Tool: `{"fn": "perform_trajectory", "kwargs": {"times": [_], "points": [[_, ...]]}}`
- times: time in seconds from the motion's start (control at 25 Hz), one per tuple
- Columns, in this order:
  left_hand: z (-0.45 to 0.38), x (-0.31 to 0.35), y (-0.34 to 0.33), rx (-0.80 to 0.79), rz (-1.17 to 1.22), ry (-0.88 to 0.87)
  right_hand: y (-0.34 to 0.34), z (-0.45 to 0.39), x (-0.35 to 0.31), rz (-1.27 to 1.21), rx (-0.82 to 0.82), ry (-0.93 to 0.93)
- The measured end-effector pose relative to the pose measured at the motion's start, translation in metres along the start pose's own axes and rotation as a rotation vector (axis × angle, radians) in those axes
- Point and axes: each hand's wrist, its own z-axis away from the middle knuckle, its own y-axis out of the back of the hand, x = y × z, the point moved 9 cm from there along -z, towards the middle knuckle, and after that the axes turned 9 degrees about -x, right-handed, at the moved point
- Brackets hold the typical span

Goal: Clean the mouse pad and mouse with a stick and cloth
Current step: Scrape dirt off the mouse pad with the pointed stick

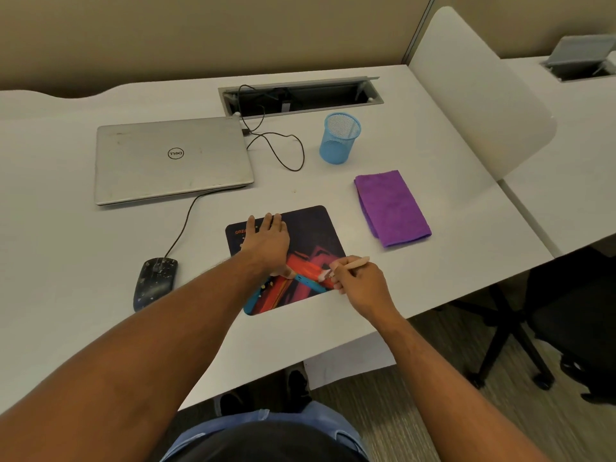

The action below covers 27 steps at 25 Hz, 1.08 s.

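On the desk (333,328), the mouse (154,282) lies left of the mouse pad (310,238), the cloth (391,208) right, the laptop (171,160) and cup (340,138) behind it.

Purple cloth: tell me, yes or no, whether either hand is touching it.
No: the purple cloth lies folded on the desk, apart from both hands.

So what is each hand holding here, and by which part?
The right hand grips the stick around its middle. The left hand holds nothing, lying flat on the mouse pad.
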Motion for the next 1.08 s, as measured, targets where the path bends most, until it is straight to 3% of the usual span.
{"fn": "perform_trajectory", "kwargs": {"times": [0.16, 0.28, 0.48, 0.72, 1.08], "points": [[0.002, -0.002, -0.001, 0.013, 0.010, -0.019, -0.009, 0.002, 0.011, 0.072, -0.038, -0.052], [0.002, -0.002, -0.001, 0.018, 0.006, -0.034, 0.018, 0.011, 0.011, 0.189, 0.098, -0.073], [0.002, -0.003, -0.001, 0.027, 0.009, -0.050, 0.005, 0.012, 0.009, 0.039, 0.104, -0.064], [0.002, -0.003, -0.002, 0.040, 0.030, -0.075, 0.018, 0.038, 0.007, 0.179, 0.322, -0.049], [0.023, 0.001, 0.002, 0.191, 0.165, -0.122, -0.011, 0.026, -0.026, -0.070, 0.179, 0.143]]}}
